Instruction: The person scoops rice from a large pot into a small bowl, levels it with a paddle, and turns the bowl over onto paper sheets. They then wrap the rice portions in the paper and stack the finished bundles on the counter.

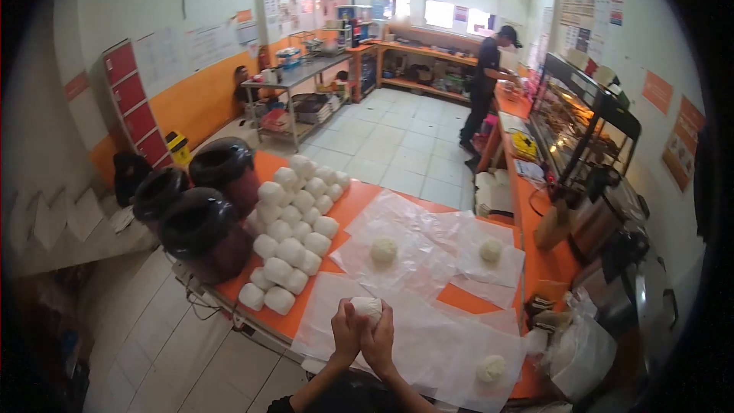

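Both my left hand (347, 330) and my right hand (378, 336) are closed round a white paper-wrapped rice ball (367, 308), one palm on each side, above the front of the orange table. Thin white paper sheets (428, 336) lie under and beyond my hands. Rounded mounds of what looks like cooked rice sit on them: one mound (384, 251) ahead of my hands, another mound (490, 250) at the far right, and a third mound (490, 369) at the near right. To the left, several white wrapped bundles (290, 251) are stacked in a heap.
Dark round pots (200, 223) stand along the table's left edge. A plastic bag (585, 348) and metal containers (612, 229) line the right-hand counter, with a lit food display case (573, 118) beyond. A person (489, 84) stands at that counter; another person (246, 92) is by the left wall.
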Motion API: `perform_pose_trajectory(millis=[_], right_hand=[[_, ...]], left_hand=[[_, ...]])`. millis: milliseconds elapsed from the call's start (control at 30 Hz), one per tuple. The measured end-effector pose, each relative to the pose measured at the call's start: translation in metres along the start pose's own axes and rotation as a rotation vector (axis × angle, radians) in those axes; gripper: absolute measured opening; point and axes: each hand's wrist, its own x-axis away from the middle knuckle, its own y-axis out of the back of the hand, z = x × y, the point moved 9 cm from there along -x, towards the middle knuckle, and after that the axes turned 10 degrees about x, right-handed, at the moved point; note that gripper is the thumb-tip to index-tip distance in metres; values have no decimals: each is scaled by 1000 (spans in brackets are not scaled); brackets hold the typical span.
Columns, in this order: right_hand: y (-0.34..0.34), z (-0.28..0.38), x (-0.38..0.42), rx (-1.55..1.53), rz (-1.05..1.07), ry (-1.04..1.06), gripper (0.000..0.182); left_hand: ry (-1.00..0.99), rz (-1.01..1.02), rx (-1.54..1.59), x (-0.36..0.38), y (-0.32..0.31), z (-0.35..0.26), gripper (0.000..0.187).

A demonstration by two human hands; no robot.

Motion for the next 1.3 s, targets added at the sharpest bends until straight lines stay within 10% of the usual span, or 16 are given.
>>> perform_pose_trajectory(millis=[233, 367, 533, 700, 767, 1033, 1167, 1300], right_hand=[[-90, -43, -29, 72, 318, -143, 46], [-171, -114, 5, 59, 999, -519, 57], [-224, -73, -48, -202, 1106, -63, 37], [-256, -78, -197, -401, 701, -538, 47], [-269, -99, -254, 273, 611, -218, 54], [-336, -148, -251, 864, 349, 55, 51], [-293, -140, -236, 335, -40, 158, 41], [-252, -190, -156, -185, -211, -237, 41]], left_hand=[[62, -61, -198, -14, 75, 23, 45], [312, 164, -412, -6, 127, 88, 48], [487, 150, -341, -6, 230, 103, 48], [726, 248, -708, 16, 336, 118, 54], [828, 363, -773, 33, 360, 146, 55], [637, 530, -615, 0, 323, 145, 48], [472, 578, -429, -18, 260, 165, 33], [258, 758, -116, -13, 183, 167, 30]])
